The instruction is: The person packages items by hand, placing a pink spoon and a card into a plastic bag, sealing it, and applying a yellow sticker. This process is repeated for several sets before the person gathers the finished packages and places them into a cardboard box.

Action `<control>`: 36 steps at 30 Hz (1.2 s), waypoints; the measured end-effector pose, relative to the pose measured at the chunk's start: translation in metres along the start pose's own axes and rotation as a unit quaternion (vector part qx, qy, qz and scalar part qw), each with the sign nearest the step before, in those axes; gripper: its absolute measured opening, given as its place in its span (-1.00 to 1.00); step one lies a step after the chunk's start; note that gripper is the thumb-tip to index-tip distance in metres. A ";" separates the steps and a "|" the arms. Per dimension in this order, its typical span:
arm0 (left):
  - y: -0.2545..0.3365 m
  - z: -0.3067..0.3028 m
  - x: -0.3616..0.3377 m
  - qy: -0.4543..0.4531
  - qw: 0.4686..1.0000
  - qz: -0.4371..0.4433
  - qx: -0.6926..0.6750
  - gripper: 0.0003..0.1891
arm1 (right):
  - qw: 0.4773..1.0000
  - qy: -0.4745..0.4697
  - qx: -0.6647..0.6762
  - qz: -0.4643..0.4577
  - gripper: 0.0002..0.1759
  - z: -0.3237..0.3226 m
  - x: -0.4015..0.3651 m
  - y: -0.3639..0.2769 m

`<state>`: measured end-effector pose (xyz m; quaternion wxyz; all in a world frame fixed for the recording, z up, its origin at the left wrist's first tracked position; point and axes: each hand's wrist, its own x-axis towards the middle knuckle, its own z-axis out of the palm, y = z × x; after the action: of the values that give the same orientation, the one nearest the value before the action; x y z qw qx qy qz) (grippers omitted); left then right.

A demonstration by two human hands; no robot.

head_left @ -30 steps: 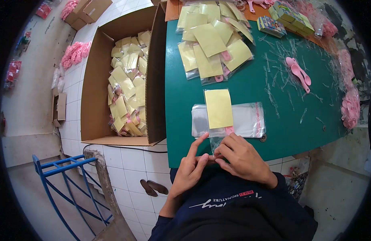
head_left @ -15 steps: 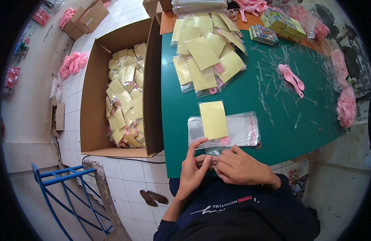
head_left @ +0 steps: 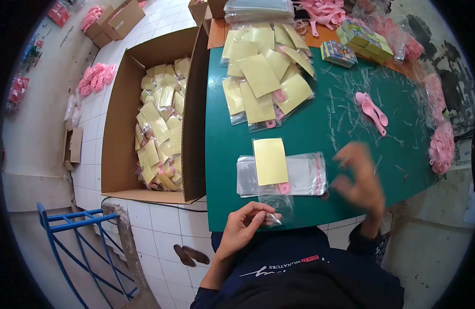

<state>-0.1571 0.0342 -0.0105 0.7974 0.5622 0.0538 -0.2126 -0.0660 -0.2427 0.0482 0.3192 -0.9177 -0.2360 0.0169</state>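
Observation:
At the table's near edge my left hand [head_left: 247,225] pinches the flap end of a clear plastic bag [head_left: 278,207]. The bag lies below a yellow card packet [head_left: 271,162] with a pink handle end showing. Under that packet is a stack of clear bags [head_left: 305,174]. My right hand [head_left: 358,177], smeared by motion, is over the green table to the right of the stack. Farther right lie pink spoons [head_left: 372,113] among clear plastic strips. A pile of yellow card packets [head_left: 260,74] rests at the table's far left.
Left of the green table [head_left: 222,180] stands a large cardboard box [head_left: 116,134] full of packets. Small boxed items [head_left: 339,54] and bagged pink pieces [head_left: 441,147] lie along the far and right edges. A blue metal frame [head_left: 75,219] is at lower left.
My right hand has left my left hand and the small bag, moving right and up over the table. My left hand stays at the bag. The view has shifted slightly.

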 end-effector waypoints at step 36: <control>0.000 0.008 0.003 0.163 0.977 0.023 0.135 -0.69 | 0.863 0.037 0.438 0.248 -0.89 0.098 -0.013 -0.057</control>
<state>-0.1553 0.0262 -0.0090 0.6991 0.6931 0.1411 -0.1049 -0.1197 -0.1533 0.0029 0.6819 -0.7116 0.0427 0.1635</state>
